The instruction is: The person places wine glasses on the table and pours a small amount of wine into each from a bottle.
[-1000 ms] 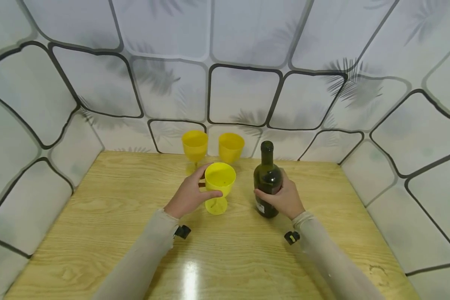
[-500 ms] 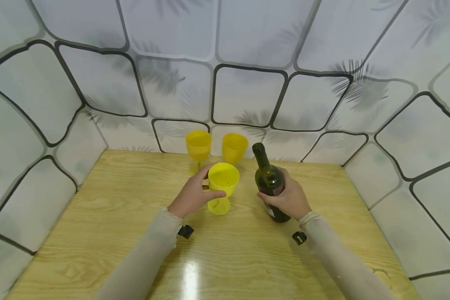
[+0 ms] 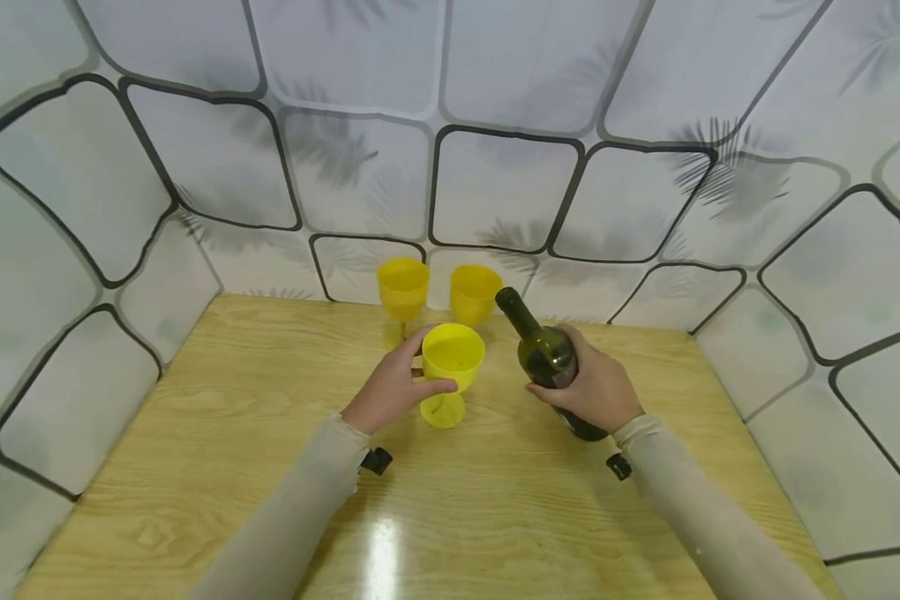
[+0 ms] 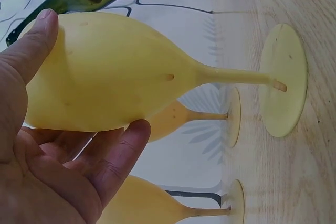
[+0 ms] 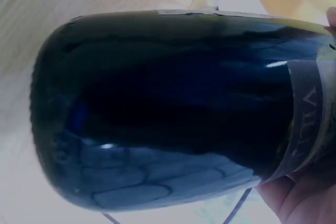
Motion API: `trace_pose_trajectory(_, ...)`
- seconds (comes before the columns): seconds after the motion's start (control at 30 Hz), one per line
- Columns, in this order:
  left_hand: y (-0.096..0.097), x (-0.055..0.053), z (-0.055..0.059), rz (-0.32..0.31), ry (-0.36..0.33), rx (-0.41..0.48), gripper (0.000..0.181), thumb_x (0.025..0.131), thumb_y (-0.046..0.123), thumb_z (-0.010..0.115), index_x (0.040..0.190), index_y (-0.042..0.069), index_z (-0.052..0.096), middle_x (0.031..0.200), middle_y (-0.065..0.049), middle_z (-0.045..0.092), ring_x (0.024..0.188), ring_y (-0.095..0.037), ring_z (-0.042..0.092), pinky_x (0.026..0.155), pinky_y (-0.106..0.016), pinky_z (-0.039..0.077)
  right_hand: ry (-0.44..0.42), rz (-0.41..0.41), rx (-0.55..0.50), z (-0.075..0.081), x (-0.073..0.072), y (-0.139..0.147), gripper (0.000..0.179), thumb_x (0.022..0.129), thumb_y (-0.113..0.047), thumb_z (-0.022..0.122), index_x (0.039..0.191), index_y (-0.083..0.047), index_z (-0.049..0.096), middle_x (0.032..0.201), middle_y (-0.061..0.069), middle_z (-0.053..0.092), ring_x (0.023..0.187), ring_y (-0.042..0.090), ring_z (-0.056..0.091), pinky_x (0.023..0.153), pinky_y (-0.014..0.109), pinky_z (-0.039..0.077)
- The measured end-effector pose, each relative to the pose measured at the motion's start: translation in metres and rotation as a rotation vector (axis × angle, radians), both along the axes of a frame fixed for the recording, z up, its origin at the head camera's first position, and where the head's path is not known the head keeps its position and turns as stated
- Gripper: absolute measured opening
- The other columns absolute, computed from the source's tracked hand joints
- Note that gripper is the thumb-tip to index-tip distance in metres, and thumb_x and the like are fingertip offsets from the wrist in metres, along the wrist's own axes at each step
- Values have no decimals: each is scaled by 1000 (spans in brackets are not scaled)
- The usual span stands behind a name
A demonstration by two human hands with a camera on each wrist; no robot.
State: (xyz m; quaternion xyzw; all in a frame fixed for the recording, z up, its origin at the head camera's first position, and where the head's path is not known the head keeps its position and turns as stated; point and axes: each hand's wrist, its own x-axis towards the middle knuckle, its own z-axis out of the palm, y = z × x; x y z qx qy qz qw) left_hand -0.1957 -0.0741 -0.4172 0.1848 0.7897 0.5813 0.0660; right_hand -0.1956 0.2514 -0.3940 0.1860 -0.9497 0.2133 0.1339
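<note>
The left hand [image 3: 399, 383] grasps a bright yellow, stemmed plastic-looking goblet [image 3: 453, 354], its thumb on the near side of the bowl and its fingers curled round the left and far sides. The goblet is upright near the middle of the pale, wood-grained tabletop [image 3: 195, 467]; whether its round foot touches the wood is hard to tell. To the right, the right hand [image 3: 596, 379] grips a dark green glass wine bottle [image 3: 547, 354] round its body, thumb on the near side. The bottle is tilted, its neck leaning left and its base to the right, and its mouth is apart from the goblet. A dark label [image 5: 304, 111] with pale lettering lies beside the gripping fingers. Beyond the held goblet, near the far edge, stand a deeper yellow stemmed goblet on the left [image 3: 402, 287] and a matching one on the right [image 3: 476, 293], just apart from each other. Behind them rises a whitish wall covering [image 3: 510, 192] with black and grey rounded outlines and grey fronds.
</note>
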Motion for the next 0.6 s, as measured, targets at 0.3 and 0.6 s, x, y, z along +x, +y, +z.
trace_pose_trajectory(0.3, 0, 0, -1, 1, 0, -7, 84, 89, 30, 84, 158, 28, 37, 146, 3, 53, 128, -23, 59, 101, -43, 55, -2, 24, 126, 14, -2, 1, 94, 73, -59, 89, 146, -17, 46, 113, 13, 74, 82, 30, 74, 68, 51, 60)
trace_pose_trajectory(0.6, -1, -1, -1, -10, 20, -10, 85, 87, 35, 85, 158, 28, 38, 142, 7, 55, 124, -18, 59, 101, -41, 55, 72, 66, 215, 24, -4, 5, 99, 71, -59, 90, 148, -15, 46, 107, 15, 75, 73, 29, 72, 62, 49, 60)
